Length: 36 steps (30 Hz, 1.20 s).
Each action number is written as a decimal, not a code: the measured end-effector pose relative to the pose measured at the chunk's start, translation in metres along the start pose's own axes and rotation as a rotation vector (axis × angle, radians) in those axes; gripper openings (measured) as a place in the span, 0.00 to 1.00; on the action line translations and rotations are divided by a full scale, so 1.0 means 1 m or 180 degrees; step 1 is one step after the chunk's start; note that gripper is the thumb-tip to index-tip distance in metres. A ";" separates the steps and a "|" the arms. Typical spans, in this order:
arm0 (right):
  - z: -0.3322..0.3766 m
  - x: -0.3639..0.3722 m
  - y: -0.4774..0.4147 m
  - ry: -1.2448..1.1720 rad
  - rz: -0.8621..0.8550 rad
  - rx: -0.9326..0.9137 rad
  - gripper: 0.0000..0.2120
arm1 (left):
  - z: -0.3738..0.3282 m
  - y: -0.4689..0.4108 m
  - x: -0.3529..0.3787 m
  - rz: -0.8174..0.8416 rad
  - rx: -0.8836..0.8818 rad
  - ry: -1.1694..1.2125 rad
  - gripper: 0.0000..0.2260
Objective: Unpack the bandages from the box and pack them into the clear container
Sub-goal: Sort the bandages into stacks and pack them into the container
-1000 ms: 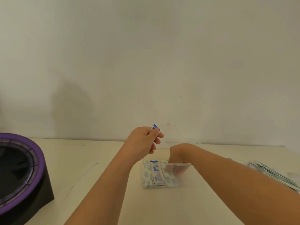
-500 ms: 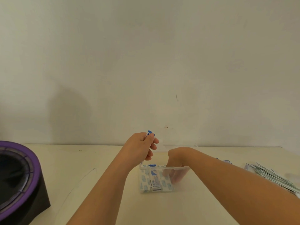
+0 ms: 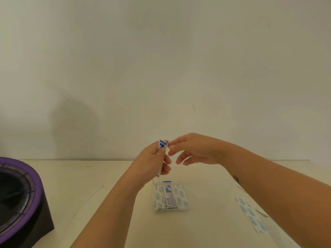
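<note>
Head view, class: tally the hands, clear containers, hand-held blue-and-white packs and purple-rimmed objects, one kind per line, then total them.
hands: 2 (left hand, right hand)
clear container: 1
blue-and-white pack, held in the left hand's fingers: 1
purple-rimmed object: 1
Total: 5

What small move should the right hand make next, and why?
Probably pinch the top of the blue-and-white pack that the left hand holds upright: the right hand is open, close beside that top, and the clear container sits just below, already holding bandages.
</note>
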State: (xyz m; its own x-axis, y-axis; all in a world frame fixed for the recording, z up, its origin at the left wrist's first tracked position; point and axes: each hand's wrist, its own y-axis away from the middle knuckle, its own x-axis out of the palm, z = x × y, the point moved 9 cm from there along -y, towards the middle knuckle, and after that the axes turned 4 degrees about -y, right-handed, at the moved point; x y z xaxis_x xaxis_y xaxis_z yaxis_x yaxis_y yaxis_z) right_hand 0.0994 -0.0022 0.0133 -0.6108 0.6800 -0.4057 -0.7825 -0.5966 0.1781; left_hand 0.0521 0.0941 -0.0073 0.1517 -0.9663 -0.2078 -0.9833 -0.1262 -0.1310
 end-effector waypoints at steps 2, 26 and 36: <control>0.001 0.010 0.001 -0.0204 0.0269 -0.0031 0.10 | -0.003 0.002 0.003 0.0060 0.0131 -0.0146 0.15; -0.061 0.026 -0.034 0.1371 -0.0106 0.0690 0.07 | -0.002 0.000 -0.014 -0.0090 0.0234 -0.0952 0.18; -0.025 0.005 -0.011 0.1819 -0.0677 0.0166 0.14 | 0.000 0.000 -0.013 -0.0087 0.0292 -0.1016 0.17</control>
State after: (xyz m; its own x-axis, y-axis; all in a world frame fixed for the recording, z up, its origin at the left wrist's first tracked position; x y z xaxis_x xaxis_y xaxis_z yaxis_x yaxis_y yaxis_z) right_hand 0.1079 -0.0027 -0.0127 -0.2902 0.4370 -0.8514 -0.8939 -0.4413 0.0781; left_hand 0.0500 0.1069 -0.0042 0.2161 -0.8420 -0.4943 -0.9675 -0.1165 -0.2245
